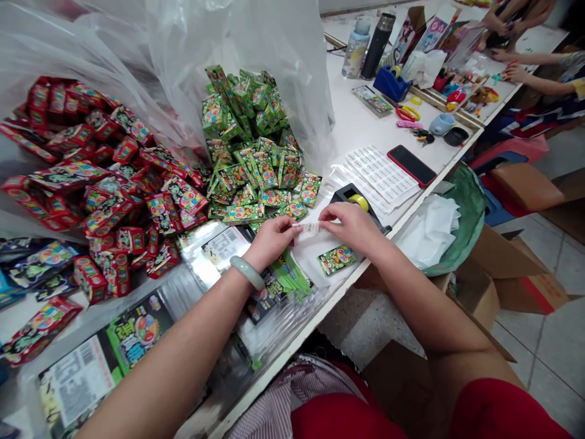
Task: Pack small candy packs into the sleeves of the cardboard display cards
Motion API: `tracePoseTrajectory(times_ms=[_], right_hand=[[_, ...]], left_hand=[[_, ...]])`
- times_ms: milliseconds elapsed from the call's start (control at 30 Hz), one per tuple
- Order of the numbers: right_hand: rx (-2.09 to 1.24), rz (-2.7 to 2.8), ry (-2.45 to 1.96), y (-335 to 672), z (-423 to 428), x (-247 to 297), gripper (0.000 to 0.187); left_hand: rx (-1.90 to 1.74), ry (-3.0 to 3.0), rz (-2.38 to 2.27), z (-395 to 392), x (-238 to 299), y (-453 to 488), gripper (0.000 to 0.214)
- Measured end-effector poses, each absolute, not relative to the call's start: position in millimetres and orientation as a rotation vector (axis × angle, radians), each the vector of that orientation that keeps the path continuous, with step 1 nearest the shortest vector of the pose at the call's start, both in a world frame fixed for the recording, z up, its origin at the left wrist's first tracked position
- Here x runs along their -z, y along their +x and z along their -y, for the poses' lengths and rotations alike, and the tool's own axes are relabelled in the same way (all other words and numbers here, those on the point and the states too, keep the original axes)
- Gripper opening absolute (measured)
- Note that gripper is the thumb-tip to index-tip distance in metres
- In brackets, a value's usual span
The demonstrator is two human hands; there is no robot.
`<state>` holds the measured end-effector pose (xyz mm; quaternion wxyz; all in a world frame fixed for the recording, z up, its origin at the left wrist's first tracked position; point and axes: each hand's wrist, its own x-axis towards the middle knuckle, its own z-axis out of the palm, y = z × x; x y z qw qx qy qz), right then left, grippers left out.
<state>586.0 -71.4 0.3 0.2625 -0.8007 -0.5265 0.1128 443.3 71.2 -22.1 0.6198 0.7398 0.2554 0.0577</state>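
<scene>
Between my two hands stretches a small clear strip of round stickers [311, 227], pinched at both ends. My left hand [275, 239], with a pale bangle on the wrist, grips its left end, fingers closed. My right hand [350, 227] pinches the other end in front of a black tape dispenser [361, 204]. Below the hands a single green packet [337, 260] lies flat on the table near its edge. Printed black-and-green cards [269, 286] in clear plastic sleeves lie beneath my left wrist.
Piles of red packets [114, 201] and green packets [256, 152] spill from clear bags at the left and back. Sticker sheets [381, 174], a phone [412, 165], scissors [407, 113] and bottles [355, 49] lie farther right. Another person's hands [516, 72] work at the far end. A green bin [470, 225] stands beside the table.
</scene>
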Motion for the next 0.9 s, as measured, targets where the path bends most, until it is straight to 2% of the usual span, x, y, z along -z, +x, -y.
tracePoseTrajectory(times_ms=[233, 367, 567, 767, 900], right_hand=[[-0.255, 1.458, -2.156, 585, 74, 2, 0.003], [-0.254, 1.448, -2.137, 580, 70, -1, 0.022], [-0.325, 1.535, -2.127, 576, 57, -6, 0.001], [-0.364, 1.503, -2.115, 573, 50, -13, 0.013], [-0.486, 1.512, -2.124, 572, 42, -17, 0.004]], left_hand=[[-0.149, 1.707, -0.629, -72, 22, 446, 0.023], [-0.163, 1.704, -0.617, -70, 21, 447, 0.022], [-0.177, 1.708, -0.598, -69, 18, 445, 0.023], [-0.171, 1.714, -0.606, -69, 17, 445, 0.022], [-0.190, 1.702, -0.591, -68, 18, 445, 0.021]])
